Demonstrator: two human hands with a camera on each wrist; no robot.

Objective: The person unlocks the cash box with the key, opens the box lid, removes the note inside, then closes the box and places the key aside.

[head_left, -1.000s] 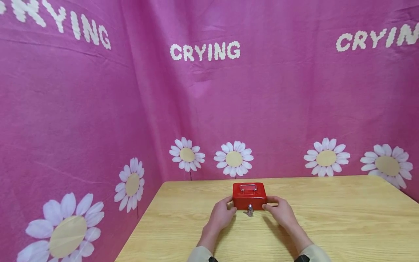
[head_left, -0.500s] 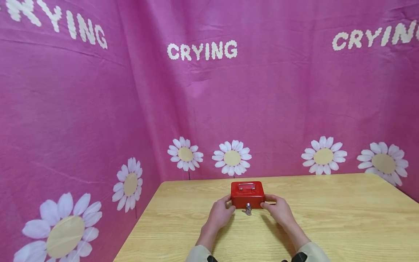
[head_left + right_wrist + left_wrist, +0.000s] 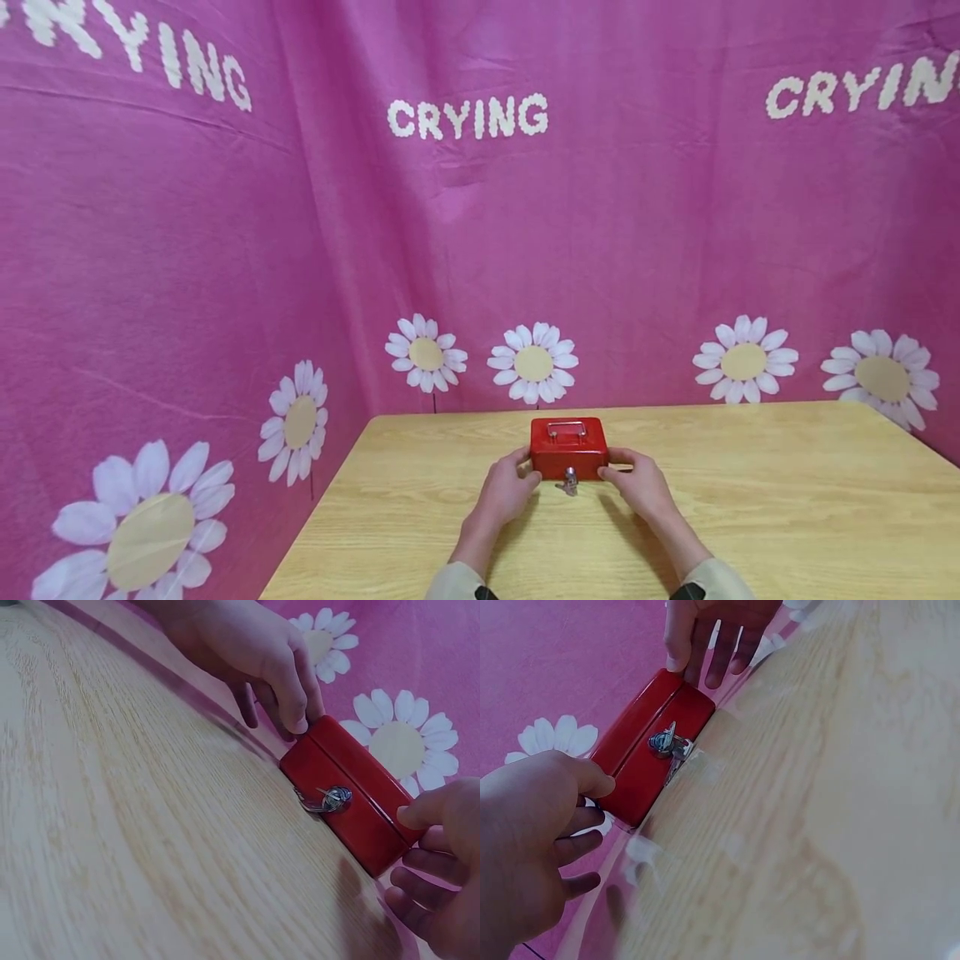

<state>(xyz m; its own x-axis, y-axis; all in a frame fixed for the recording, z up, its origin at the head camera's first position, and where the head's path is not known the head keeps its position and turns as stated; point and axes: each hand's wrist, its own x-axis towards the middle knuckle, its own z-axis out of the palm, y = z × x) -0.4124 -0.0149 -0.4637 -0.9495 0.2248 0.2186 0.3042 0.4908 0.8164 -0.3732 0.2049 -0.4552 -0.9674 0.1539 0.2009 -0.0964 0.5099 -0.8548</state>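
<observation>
A small red cash box point(image 3: 568, 462) with a folding metal handle point(image 3: 567, 428) on its lid sits on the wooden table, its lid down. From the lock on its front hang keys point(image 3: 570, 483), one of them in the keyhole. My left hand point(image 3: 504, 490) holds the box's left end, thumb at the front corner and fingers along the side. At the opposite end my right hand point(image 3: 642, 483) grips it the same way. In both wrist views the thumbs press the front corners, and the fingertips behind the box are partly hidden.
The pale wooden table point(image 3: 787, 500) reaches back to a pink cloth point(image 3: 600, 233) printed with daisies and white lettering. That cloth also hangs along the table's left side.
</observation>
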